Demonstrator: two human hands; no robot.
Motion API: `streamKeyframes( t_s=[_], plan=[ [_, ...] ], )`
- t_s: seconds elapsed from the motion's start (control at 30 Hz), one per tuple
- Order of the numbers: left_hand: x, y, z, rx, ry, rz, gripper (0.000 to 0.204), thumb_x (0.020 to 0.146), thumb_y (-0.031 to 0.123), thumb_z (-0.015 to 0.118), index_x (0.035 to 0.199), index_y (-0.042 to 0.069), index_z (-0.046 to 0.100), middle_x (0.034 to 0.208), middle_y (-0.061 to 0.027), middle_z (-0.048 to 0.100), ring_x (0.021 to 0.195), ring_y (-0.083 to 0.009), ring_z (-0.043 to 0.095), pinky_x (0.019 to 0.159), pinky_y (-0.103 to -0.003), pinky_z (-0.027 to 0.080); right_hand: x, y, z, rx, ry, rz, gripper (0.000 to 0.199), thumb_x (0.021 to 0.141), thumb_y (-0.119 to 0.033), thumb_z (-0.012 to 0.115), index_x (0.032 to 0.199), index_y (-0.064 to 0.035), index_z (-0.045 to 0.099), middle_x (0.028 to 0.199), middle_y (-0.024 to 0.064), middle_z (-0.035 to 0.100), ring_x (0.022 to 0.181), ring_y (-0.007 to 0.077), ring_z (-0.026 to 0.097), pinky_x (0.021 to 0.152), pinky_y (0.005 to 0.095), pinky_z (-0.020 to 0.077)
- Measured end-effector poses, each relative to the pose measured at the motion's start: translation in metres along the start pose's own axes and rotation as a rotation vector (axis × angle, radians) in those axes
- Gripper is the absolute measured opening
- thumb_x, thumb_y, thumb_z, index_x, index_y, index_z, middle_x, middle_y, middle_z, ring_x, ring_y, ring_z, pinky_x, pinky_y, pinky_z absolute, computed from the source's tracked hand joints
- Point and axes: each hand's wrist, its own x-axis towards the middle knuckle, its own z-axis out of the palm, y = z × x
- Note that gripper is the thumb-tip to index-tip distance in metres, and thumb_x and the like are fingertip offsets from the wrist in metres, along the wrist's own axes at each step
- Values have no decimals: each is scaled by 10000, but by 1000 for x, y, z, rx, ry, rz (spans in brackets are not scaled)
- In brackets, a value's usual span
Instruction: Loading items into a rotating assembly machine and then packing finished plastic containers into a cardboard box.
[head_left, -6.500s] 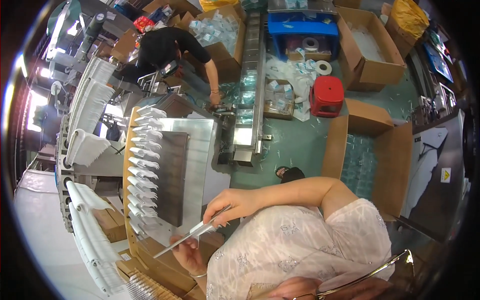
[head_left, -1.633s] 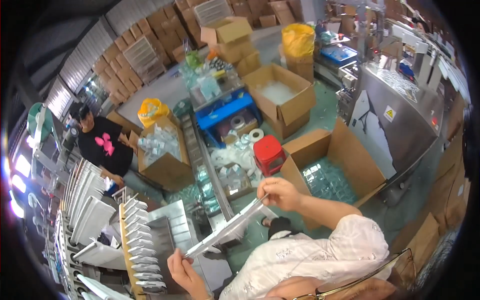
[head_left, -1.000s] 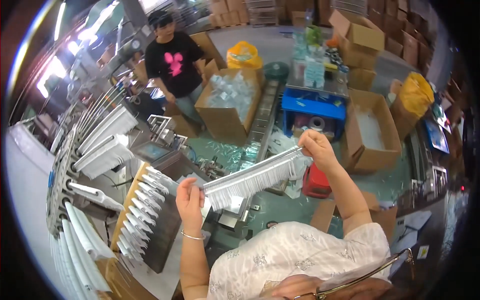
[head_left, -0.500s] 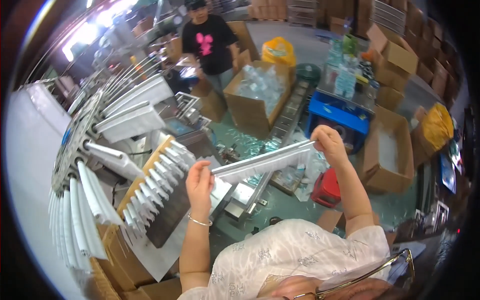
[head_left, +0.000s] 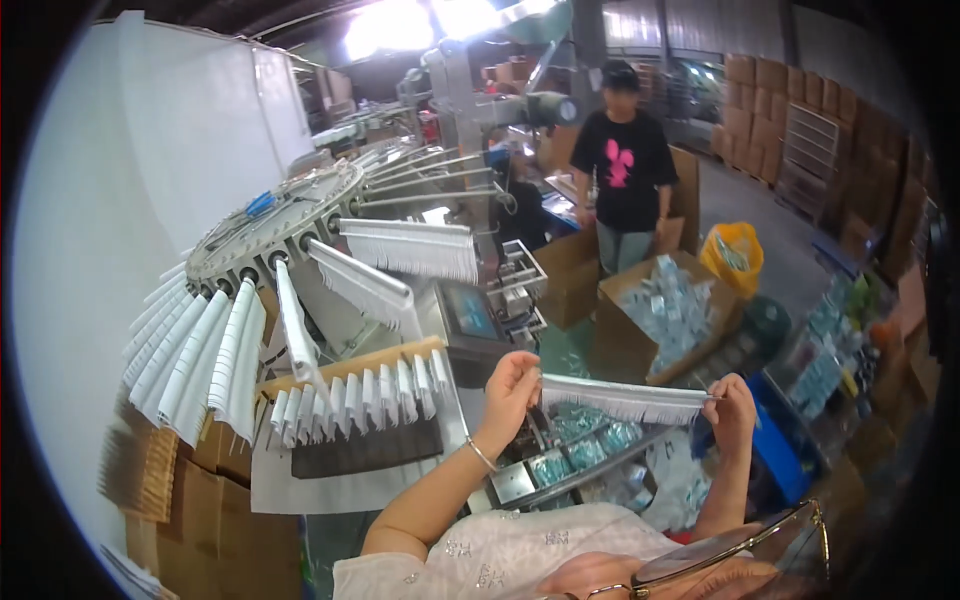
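A thin rod strung with white fringed sheets (head_left: 625, 397) is stretched nearly level between my two hands. My left hand (head_left: 512, 396) pinches its left end, fingers closed. At the other end, my right hand (head_left: 732, 408) grips the tip, also closed. Left of my left hand, a row of small white fringed bundles (head_left: 370, 395) stands along a wooden bar (head_left: 350, 362). Beyond it is a round metal carousel (head_left: 325, 200) with rods pointing outward; several carry white folded sheets (head_left: 400, 245), while some at the back are bare.
A control screen (head_left: 470, 312) stands behind the bar. Below the held rod runs a conveyor (head_left: 590, 470) with clear packets. Farther back are a cardboard box (head_left: 618, 335) of clear packets, a yellow bag (head_left: 718, 262) and a standing co-worker (head_left: 625, 160). A blue box (head_left: 785, 440) is at my right.
My view has swung left and up, so the carousel and bar show more fully. The rod is still between both hands, now tilting slightly down toward the right.
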Motion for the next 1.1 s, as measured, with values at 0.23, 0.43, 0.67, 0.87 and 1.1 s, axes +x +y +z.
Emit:
streamKeyframes(
  t_s=[0.23, 0.43, 0.67, 0.87, 1.1],
  plan=[
    [126, 1, 5, 897, 462, 877, 93, 808, 59, 511, 882, 11, 542, 641, -49, 490, 583, -165, 487, 559, -268, 408, 135, 36, 7, 229, -64, -57, 243, 831, -214, 416, 847, 14, 498, 628, 87, 492, 512, 130, 422, 468, 226, 310],
    [191, 52, 21, 1104, 671, 893, 263, 787, 1, 449, 1005, 72, 577, 766, -90, 516, 686, -223, 515, 641, -283, 414, 234, 32, 47, 397, -157, -138, 232, 831, -198, 409, 867, 4, 517, 610, 83, 509, 486, 114, 405, 458, 225, 309],
    [200, 60, -1, 1209, 762, 980, 332, 744, -15, 447, 1041, 81, 560, 743, -80, 462, 706, -222, 474, 673, -307, 394, 267, 36, 69, 408, -274, -87, 247, 870, -205, 403, 900, 4, 532, 632, 54, 528, 487, 92, 399, 462, 207, 303],
    [136, 9, 33, 1296, 542, 977, 354, 704, 15, 510, 1056, 55, 504, 771, -110, 437, 755, -277, 436, 710, -365, 356, 272, 42, 139, 114, -351, -91, 196, 876, -184, 444, 925, -19, 538, 660, -15, 485, 492, 30, 336, 448, 168, 244],
    [2, 6, 15, 1258, -168, 785, 345, 640, 20, 548, 984, 52, 558, 779, -92, 484, 692, -265, 487, 612, -352, 395, 265, 87, 229, 167, -287, -26, 223, 859, -262, 474, 909, -54, 541, 749, 42, 590, 504, 38, 388, 434, 160, 255]
  ],
)
